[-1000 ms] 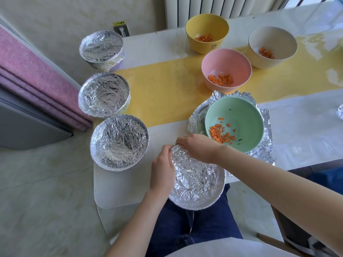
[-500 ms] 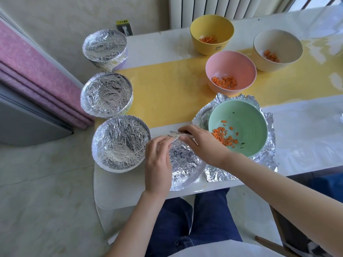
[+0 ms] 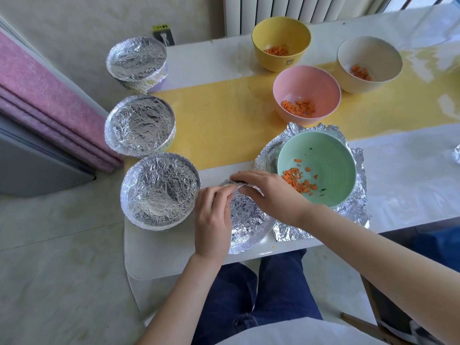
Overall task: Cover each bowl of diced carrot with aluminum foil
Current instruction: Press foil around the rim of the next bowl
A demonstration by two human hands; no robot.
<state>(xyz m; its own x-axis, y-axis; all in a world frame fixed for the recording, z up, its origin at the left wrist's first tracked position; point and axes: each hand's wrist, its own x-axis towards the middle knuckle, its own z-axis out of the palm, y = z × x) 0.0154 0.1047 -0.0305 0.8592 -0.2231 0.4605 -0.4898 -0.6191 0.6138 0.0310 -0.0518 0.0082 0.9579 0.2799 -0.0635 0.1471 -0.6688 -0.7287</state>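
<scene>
The crumpled foil piece (image 3: 249, 220) that hung off the near edge over the person's lap a second ago has come forward and now lies on the bench (image 3: 398, 175), and both hands have travelled with it. The white bench has a yellow strip (image 3: 224, 120) running across it. Down its left side stand three foil-covered bowls in a row: the near one (image 3: 160, 190), the middle one (image 3: 140, 124) and the far one (image 3: 137, 58). Toward the far right sit three open bowls, yellow (image 3: 281, 31), cream (image 3: 371, 53) and pink (image 3: 306, 85), each with a little diced carrot at the bottom. Nearer, the green bowl (image 3: 331, 150) stands uncovered on a flat foil sheet (image 3: 353, 207) whose ragged edges show all around it. The crumpled foil piece sits between the near covered bowl and the green bowl, overlapping the flat sheet's left corner. The left hand (image 3: 214, 220) pinches its far edge with curled fingers, and the right hand (image 3: 271, 192) grips the same folded edge just beside it, fingertips almost meeting. Diced carrot (image 3: 296, 181) lies scattered in the green bowl just beyond the right hand.
</scene>
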